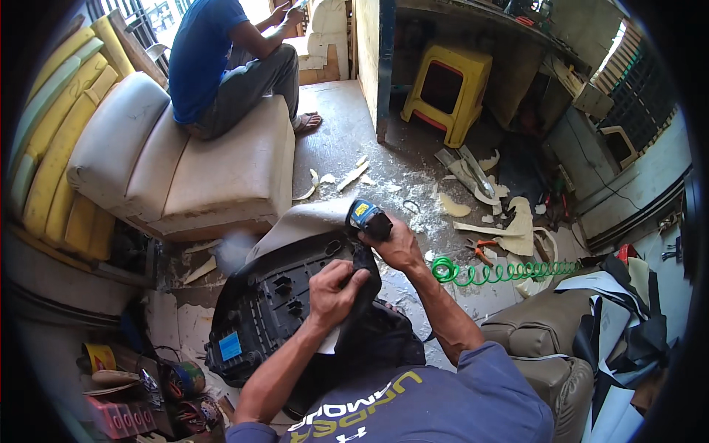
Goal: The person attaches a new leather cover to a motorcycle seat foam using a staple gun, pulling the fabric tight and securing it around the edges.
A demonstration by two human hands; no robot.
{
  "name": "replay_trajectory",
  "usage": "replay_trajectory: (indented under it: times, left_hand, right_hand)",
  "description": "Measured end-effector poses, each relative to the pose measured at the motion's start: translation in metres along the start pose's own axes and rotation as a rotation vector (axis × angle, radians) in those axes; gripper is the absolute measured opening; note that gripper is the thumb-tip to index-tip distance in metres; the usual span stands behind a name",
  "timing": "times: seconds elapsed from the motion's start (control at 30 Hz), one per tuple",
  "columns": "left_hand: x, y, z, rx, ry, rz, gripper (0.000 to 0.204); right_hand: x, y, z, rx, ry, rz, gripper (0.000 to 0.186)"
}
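A black plastic panel point(255, 314) with moulded ribs and a blue label leans against my lap. Pale grey covering point(310, 221) curves over its far edge. Closed in a fist, my left hand point(336, 292) grips black fabric point(364, 269) along the panel's right edge. My right hand point(395, 245) is wrapped round a blue and black staple gun point(367, 218), its head close to the panel's upper right rim. The tool's handle is mostly hidden in my palm. Just right of that wrist hangs a green coiled air hose point(502, 274); where it joins the tool is hidden.
Another person point(214, 66) sits on a pale sofa section point(221, 162) at the upper left. Foam scraps point(517, 229) and orange-handled pliers point(481, 251) lie on the floor. A yellow stool point(450, 88) stands farther back. Brown upholstery point(539, 325) is at my right, a tool box point(122, 417) lower left.
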State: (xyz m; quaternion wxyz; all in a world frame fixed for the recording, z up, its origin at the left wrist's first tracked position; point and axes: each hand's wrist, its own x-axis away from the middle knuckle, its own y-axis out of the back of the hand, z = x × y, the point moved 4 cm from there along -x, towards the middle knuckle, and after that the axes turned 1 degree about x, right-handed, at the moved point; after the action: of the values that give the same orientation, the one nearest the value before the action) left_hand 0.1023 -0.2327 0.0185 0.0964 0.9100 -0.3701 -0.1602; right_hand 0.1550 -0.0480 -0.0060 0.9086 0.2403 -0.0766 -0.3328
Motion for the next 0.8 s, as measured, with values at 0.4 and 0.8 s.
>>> replay_trajectory:
  times: [0.4, 0.8]
  left_hand:
    - [0.084, -0.046, -0.021, -0.543, -0.262, -0.167, 0.028]
    - [0.095, 0.01, 0.051, -0.515, -0.048, -0.212, 0.023]
  right_hand:
    - [0.098, 0.095, -0.031, 0.299, -0.029, 0.117, 0.035]
    - [0.13, 0.071, 0.014, 0.369, -0.003, 0.408, 0.027]
